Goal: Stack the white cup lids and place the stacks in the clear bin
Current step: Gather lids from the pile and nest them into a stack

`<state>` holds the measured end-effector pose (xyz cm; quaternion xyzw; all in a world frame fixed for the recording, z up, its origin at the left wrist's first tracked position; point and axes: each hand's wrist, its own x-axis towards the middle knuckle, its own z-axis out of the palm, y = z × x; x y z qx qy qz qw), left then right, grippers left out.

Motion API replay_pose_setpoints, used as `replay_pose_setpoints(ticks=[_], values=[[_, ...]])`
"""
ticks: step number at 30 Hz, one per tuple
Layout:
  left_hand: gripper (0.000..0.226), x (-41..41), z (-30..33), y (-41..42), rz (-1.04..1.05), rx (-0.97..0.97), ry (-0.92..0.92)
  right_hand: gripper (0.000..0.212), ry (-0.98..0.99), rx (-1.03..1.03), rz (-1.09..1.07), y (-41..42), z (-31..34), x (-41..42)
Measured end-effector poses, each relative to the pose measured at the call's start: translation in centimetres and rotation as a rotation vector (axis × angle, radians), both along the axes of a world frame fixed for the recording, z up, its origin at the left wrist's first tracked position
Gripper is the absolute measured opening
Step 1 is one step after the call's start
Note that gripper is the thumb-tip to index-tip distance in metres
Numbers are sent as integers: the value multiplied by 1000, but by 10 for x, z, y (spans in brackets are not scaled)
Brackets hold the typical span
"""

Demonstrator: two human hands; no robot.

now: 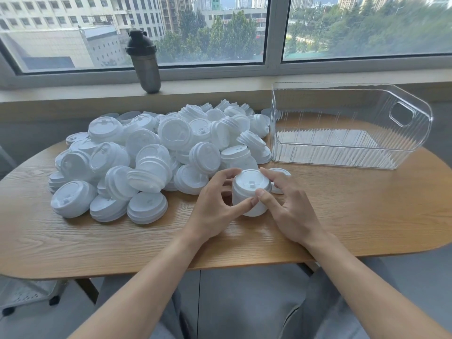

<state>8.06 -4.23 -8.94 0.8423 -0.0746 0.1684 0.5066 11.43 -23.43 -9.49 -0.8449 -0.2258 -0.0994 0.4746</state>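
Lid stack [250,192] gripped by both hands near table's [122,243] front edge.

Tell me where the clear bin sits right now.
In the head view the clear bin stands on the right of the wooden table, just right of the lid pile, below the window.

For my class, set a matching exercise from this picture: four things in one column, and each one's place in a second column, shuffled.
Things:
1. bottle
2. clear bin
3. stack of lids
4. heap of lids

Places:
A. between both hands
B. on the window sill
C. right side of the table, empty
D. left and middle of the table

Pairs: 1-B, 2-C, 3-A, 4-D
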Motion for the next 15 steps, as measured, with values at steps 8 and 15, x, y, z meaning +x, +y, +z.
replay_pose_setpoints(ticks=[8, 15], values=[[65, 2, -2, 1, 2, 5, 19, 54, -16, -14, -18, 0, 2, 0], [86, 3, -4, 2, -34, 9, 59, 45, -64, 66, -195, -16, -1, 21]])
